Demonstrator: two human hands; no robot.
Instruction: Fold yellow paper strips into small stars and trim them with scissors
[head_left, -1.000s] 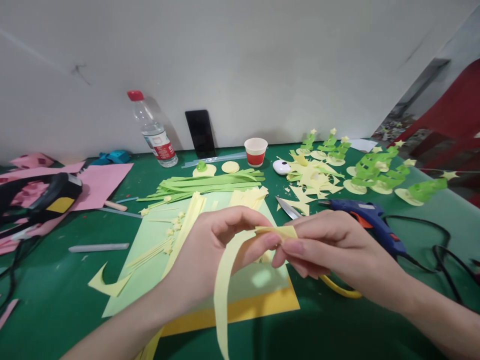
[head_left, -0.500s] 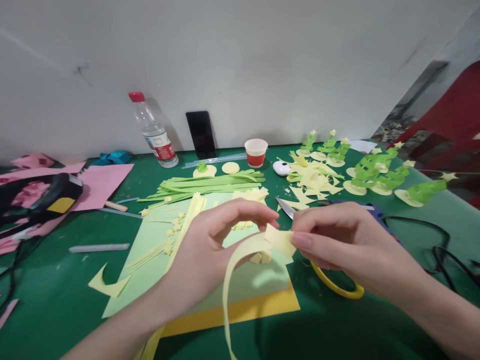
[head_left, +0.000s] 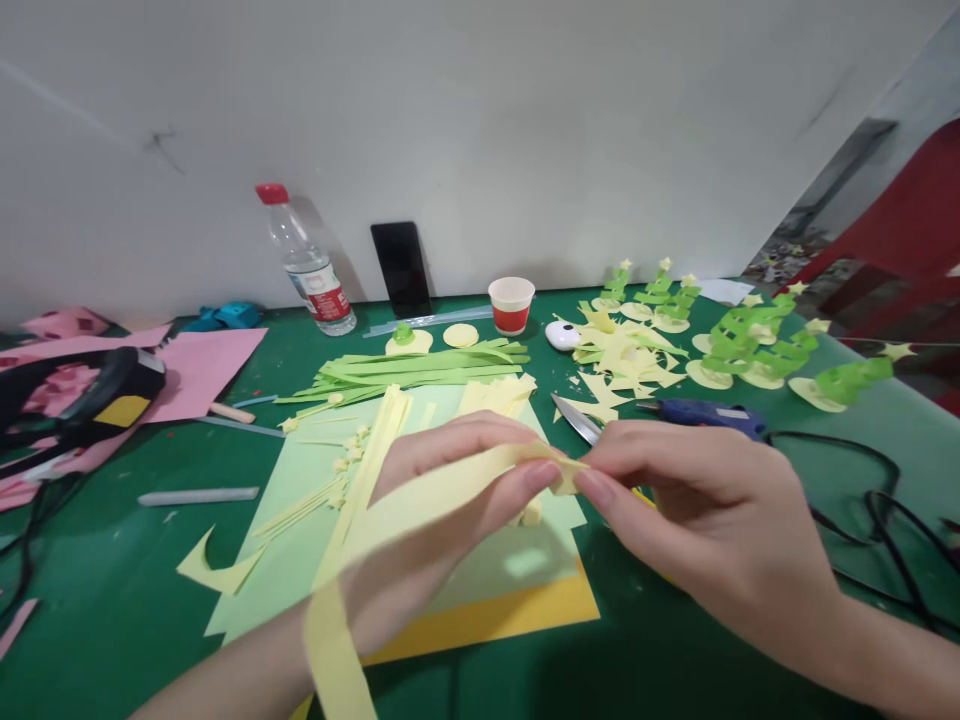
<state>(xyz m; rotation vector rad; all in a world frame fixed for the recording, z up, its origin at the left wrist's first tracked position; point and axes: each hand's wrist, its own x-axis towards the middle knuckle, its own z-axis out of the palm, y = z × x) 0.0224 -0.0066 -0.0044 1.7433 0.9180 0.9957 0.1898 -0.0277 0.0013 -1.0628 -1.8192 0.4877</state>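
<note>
A long pale yellow paper strip [head_left: 442,495] has a small fold at its end, pinched between both hands over the green paper sheets. My left hand [head_left: 457,490] is closed on the strip near the fold, and the strip's loose length drapes over the wrist. Thumb and fingers of my right hand [head_left: 682,510] press the folded end. Beneath them lie small folded yellow pieces [head_left: 531,513], partly hidden. Scissors [head_left: 576,418] with yellow handles lie under my right hand, mostly covered. More yellow strips [head_left: 382,430] and tiny paper stars [head_left: 351,455] rest on the light green sheet [head_left: 300,520].
Green strips [head_left: 420,368], yellow scraps [head_left: 630,350] and a paper cup [head_left: 511,306] stand farther back. A bottle [head_left: 319,275] and phone [head_left: 401,270] are by the wall. At right are a blue glue gun [head_left: 705,414] with its cord and several green spiral ornaments [head_left: 742,345].
My left hand has closed its thumb and fingers on the strip beside the fold. The strip's loose length has swung left across my wrist, and my right hand has turned slightly.
</note>
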